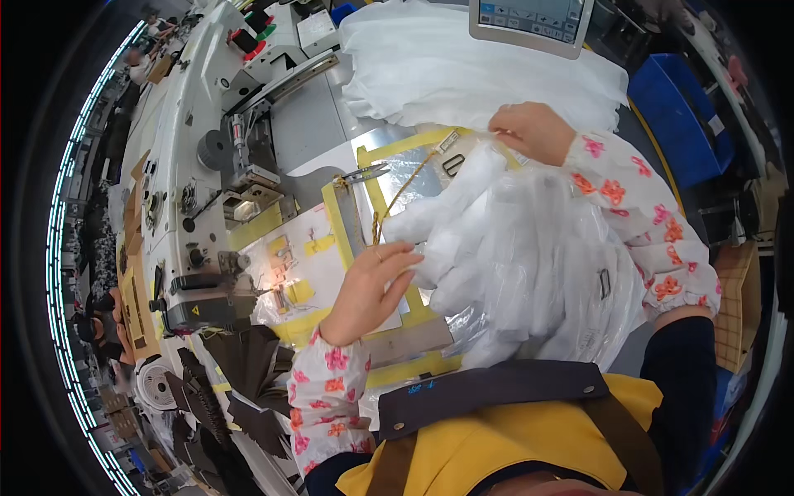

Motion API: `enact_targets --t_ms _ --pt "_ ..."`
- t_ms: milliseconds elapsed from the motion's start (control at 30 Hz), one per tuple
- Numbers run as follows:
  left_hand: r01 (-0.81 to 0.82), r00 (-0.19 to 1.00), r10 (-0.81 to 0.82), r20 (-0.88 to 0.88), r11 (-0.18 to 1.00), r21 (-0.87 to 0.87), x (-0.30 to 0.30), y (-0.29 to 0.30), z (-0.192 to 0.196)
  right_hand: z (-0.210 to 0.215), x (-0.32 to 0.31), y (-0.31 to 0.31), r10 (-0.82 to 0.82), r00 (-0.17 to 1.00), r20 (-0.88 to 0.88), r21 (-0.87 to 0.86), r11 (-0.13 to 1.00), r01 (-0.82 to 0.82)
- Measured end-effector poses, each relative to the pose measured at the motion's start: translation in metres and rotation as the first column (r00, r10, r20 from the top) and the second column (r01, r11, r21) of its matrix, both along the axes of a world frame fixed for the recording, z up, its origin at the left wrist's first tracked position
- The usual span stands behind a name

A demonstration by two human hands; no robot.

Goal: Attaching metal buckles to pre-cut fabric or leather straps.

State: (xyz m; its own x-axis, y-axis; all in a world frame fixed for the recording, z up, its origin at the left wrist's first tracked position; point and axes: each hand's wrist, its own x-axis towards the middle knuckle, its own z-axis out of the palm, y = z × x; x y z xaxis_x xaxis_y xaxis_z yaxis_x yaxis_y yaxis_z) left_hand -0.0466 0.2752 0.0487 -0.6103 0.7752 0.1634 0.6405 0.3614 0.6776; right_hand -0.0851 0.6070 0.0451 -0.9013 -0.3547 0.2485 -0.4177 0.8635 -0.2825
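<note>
A heap of soft white rolled pieces point(521, 248) lies in front of me, with clear plastic point(616, 322) around its right and lower sides. My left hand point(368, 289) is at the heap's left edge, fingers stretched out and fingertips touching the end of one white piece. At the far edge of the heap, my right hand point(533, 132) has its fingers curled in a pinch; what they hold is too small to make out. A small dark oblong ring point(453, 165) lies between the hands, and another dark ring point(605, 283) shows on the heap's right side.
A sewing machine point(190, 190) stands at the left. Metal snips point(364, 174) and a yellow cord point(405, 194) lie on the yellow-taped table. White fabric point(463, 66) spreads behind, below a screen point(529, 25). Dark cut pieces point(248, 364) sit lower left; a blue bin point(678, 120) is right.
</note>
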Motion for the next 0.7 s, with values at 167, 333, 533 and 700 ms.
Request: enact_targets --t_ms 167,333,533,700 --pt "-0.22 0.971 0.234 0.046 0.955 -0.198 0.104 -0.075 0.002 -0.068 -0.049 -0.043 -0.094 0.932 0.35 0.315 0.949 -0.023" --pt "-0.511 0.81 0.564 0.157 0.812 -0.28 0.211 -0.145 -0.01 -0.062 -0.069 -0.07 -0.11 0.885 0.453 0.424 0.9 -0.105" --pt "-0.69 0.67 0.738 0.078 0.658 -0.301 0.253 -0.196 -0.004 -0.02 -0.072 -0.064 0.037 0.966 0.256 0.248 0.963 -0.102" --pt "-0.748 0.656 0.754 0.031 0.655 -0.106 0.23 -0.243 -0.012 0.047 -0.03 -0.142 0.08 0.914 0.398 -0.155 0.988 -0.019"
